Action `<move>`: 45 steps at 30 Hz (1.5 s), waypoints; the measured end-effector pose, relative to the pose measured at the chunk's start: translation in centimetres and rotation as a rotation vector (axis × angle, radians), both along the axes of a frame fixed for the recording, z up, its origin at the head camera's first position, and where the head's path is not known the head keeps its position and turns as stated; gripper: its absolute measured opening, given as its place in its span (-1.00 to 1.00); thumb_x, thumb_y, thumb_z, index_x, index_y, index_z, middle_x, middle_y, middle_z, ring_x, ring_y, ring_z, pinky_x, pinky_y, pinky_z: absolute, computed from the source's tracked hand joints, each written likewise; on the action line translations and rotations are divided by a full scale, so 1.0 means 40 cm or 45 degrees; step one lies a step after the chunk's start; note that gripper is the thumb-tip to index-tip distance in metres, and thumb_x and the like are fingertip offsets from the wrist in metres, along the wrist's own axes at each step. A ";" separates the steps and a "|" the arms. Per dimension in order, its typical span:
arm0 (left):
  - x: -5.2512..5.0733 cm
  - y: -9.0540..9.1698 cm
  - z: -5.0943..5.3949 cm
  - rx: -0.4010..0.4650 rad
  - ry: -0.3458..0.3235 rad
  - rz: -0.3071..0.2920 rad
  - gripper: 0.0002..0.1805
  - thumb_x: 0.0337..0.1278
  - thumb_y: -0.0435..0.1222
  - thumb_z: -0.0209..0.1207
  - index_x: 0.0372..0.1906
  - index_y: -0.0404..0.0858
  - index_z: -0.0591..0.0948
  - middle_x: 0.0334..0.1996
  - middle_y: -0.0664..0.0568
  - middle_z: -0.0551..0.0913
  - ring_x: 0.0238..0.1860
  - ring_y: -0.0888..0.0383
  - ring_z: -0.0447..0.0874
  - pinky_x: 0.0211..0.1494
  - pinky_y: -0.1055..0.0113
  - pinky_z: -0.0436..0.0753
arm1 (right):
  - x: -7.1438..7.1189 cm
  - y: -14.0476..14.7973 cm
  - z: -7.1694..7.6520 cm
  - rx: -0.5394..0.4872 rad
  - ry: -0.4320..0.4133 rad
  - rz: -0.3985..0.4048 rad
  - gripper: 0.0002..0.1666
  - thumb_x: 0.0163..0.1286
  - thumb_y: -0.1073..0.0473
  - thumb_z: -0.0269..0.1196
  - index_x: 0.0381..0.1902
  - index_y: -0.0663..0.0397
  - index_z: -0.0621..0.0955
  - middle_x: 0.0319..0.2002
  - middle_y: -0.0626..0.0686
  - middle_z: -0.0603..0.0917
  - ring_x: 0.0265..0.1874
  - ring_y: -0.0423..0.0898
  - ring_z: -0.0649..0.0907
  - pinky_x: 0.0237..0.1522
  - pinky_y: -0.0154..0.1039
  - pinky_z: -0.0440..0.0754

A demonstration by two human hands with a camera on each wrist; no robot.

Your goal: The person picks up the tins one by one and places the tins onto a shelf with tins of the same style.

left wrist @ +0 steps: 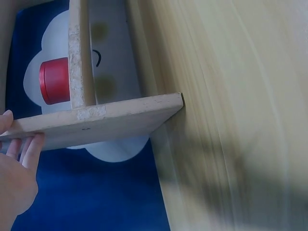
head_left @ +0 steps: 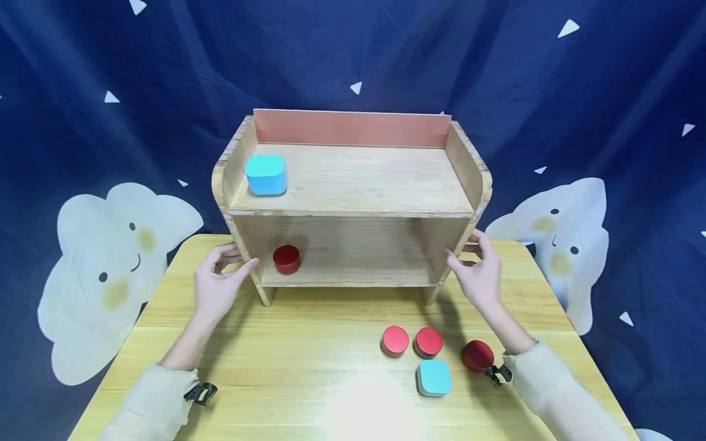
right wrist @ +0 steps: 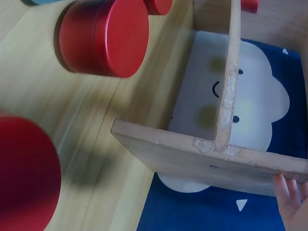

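Shelf (head_left: pixel 364 180) seemingly pinched between both grips (head_left: pixel 214 291) (head_left: pixel 481 275).

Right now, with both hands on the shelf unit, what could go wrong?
If the left hand and right hand tilt the wooden shelf unit, the blue lidded box up top and the red round tin below might slide off the open front. The right wrist camera sits close to a dark red tin and could knock it.
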State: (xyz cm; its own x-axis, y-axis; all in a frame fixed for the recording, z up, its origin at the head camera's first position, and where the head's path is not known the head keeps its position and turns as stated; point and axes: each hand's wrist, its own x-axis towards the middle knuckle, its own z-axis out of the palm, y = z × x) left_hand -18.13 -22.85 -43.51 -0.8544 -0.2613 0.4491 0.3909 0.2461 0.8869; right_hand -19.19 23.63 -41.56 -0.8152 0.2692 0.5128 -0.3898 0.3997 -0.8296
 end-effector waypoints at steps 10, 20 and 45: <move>-0.012 0.036 0.000 0.002 -0.005 -0.018 -0.62 0.03 -0.62 0.46 0.01 -0.55 0.67 -0.21 0.49 0.73 -0.19 0.52 0.74 -0.16 0.63 0.78 | -0.001 0.034 -0.002 -0.002 0.004 -0.024 -0.47 0.19 0.57 0.37 0.15 0.39 0.61 -0.20 -0.44 0.65 -0.30 -0.56 0.67 -0.36 -0.65 0.72; -0.027 0.068 -0.005 -0.011 0.011 -0.043 -0.63 0.04 -0.60 0.47 -0.01 -0.53 0.68 -0.19 0.47 0.72 -0.18 0.50 0.73 -0.17 0.64 0.78 | -0.003 0.065 0.001 0.000 -0.019 -0.061 -0.49 0.21 0.53 0.38 0.16 0.35 0.63 -0.22 -0.45 0.65 -0.31 -0.55 0.67 -0.36 -0.67 0.70; -0.051 0.118 -0.010 0.014 -0.019 -0.093 -0.62 0.06 -0.57 0.48 0.01 -0.53 0.68 -0.19 0.49 0.71 -0.16 0.50 0.72 -0.14 0.65 0.77 | -0.011 0.120 -0.004 0.005 -0.047 -0.103 -0.46 0.22 0.54 0.39 0.19 0.33 0.63 -0.19 -0.44 0.61 -0.31 -0.58 0.65 -0.34 -0.70 0.68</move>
